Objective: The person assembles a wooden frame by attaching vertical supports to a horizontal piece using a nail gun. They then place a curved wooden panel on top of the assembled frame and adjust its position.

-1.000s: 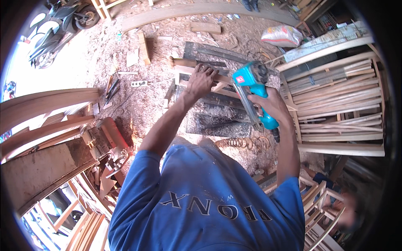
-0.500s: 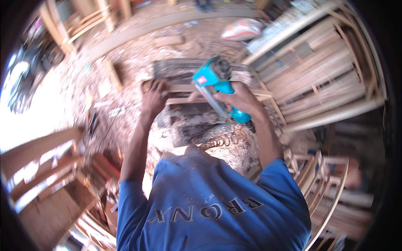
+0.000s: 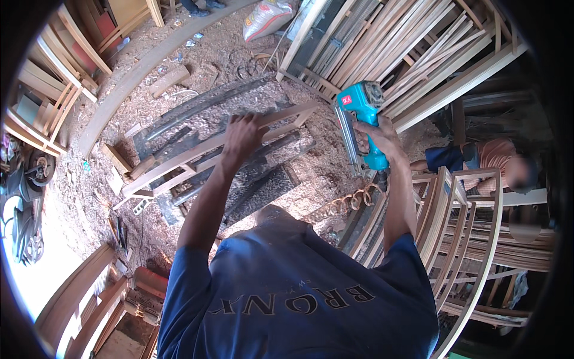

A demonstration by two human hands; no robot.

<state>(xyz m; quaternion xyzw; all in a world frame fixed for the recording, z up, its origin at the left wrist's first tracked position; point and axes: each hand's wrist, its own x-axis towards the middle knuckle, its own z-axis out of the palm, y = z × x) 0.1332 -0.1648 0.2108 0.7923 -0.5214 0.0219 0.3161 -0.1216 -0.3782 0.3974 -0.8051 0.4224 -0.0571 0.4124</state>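
Gripping the teal nail gun (image 3: 359, 99) in your right hand (image 3: 382, 139), you curl your left hand (image 3: 244, 136) over the wooden frame (image 3: 179, 160) left of it; crosspieces (image 3: 188, 169) already span its rails (image 3: 287, 112), but whether any fastening remains is unclear.

Teal nail gun (image 3: 365, 112) and pale wooden frame (image 3: 203, 149), one in each of my hands.
The nail gun, black-capped with a slim silvery magazine, sits upright in my right hand (image 3: 382, 136), head away from me, near the frame's right end; the frame, two long narrow rails joined by short crosspieces, slants over dark boards (image 3: 263, 188), its far rail under my left hand's (image 3: 244, 136) curled fingers.
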